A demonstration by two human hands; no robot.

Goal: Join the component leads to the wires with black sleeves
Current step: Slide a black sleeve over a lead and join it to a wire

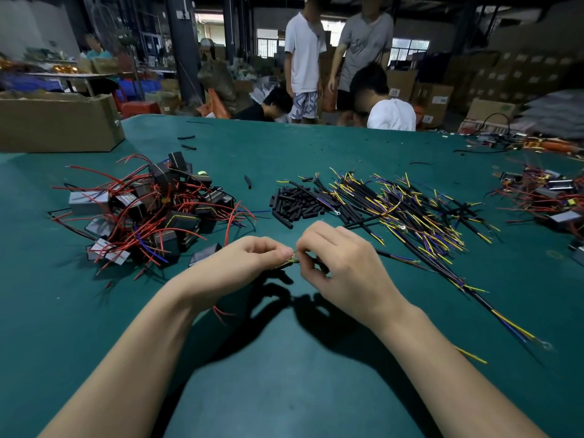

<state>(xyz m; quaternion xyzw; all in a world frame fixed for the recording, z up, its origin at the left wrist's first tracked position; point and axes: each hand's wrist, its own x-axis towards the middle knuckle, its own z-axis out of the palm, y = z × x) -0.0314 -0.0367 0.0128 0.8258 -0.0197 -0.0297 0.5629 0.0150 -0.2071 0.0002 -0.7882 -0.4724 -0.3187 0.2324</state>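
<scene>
My left hand (243, 263) and my right hand (341, 263) meet fingertip to fingertip above the green table (284, 390). Between them they pinch thin wire ends (292, 260), yellowish with a dark sleeve; the joint itself is mostly hidden by my fingers. A black component (205, 254) lies just behind my left hand, and a red lead (221, 312) hangs below that wrist. A black-jacketed wire (398, 259) runs right from my right hand. A heap of black components with red leads (151, 210) lies to the left. Loose black sleeves (297, 205) sit in the middle, and jacketed wires with yellow and blue ends (407, 216) to the right.
A cardboard box (60, 121) stands at the far left of the table. More components with red leads (543, 197) lie at the right edge, with cables and tools behind them (505, 142). Several people are beyond the far edge (335, 74). Stray sleeves (186, 142) dot the far side.
</scene>
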